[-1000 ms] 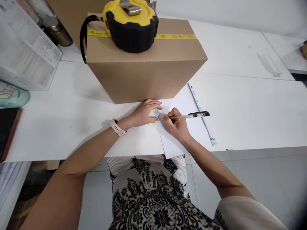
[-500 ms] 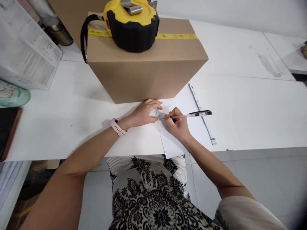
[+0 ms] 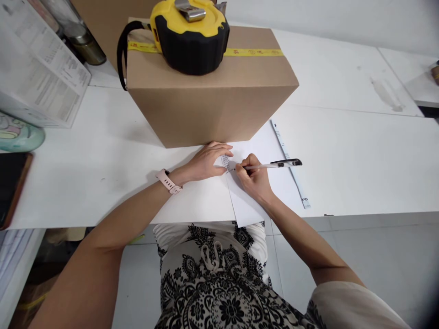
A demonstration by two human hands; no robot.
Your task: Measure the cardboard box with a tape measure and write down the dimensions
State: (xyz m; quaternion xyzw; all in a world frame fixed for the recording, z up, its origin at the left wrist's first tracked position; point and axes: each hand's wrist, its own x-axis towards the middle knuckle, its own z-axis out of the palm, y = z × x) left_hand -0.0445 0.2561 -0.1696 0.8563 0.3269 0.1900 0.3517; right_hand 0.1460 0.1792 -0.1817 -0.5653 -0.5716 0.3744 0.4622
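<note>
Between the fingers of my right hand [image 3: 254,179] is a pen [image 3: 279,164] with a clear barrel and a black cap on its rear end. Its tip meets a white sheet of paper [image 3: 245,208] beside small handwritten lines. My left hand [image 3: 207,163] lies on the paper's left edge, thumb and fingers apart around the writing, holding nothing. A pink watch strap circles that wrist. Just beyond my left fingers stands a brown cardboard box [image 3: 212,112], and part of the paper is hidden behind it.
A yellow and black tape measure [image 3: 192,45] rests on the box. A pale ruler-like strip [image 3: 291,167] lies along the paper's right side. At the left are a printed white carton [image 3: 44,68], a glass jar [image 3: 87,45], a green object [image 3: 24,137] and a dark phone-like slab [image 3: 13,187].
The pen tip has shifted very slightly to the right, and a little more writing shows on the bottom line. My left hand keeps its place.
</note>
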